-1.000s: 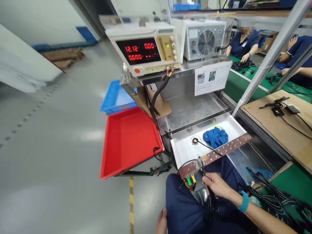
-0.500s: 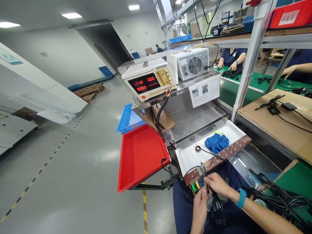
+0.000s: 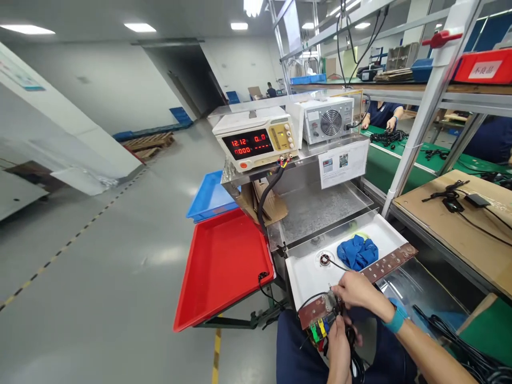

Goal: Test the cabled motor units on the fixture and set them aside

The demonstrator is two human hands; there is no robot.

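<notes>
My left hand [image 3: 340, 341] is closed around part of a bundled black cable [image 3: 354, 352], below the brown perforated strip [image 3: 390, 265]. Above it my right hand [image 3: 356, 292], with a teal band at the wrist, is pinched at the small metal fixture [image 3: 330, 301] on the strip's left end; what its fingertips hold is too small to tell. Green, yellow and blue clips [image 3: 319, 328] hang just left of my left hand. On the white tray [image 3: 304, 280] lie a blue cloth [image 3: 357, 252] and a round socket [image 3: 325, 259] with a thin black cable.
A red tray [image 3: 224, 266] and a blue tray [image 3: 210, 194] stand at the left. A power supply [image 3: 256, 138] with red digits sits on the metal shelf. Black cables [image 3: 456, 341] lie at lower right. Another person [image 3: 382, 113] works at the green bench [image 3: 424, 154].
The camera view has shifted. My right hand has moved up from beside my left hand to the fixture and the strip. My left hand remains low at the cable.
</notes>
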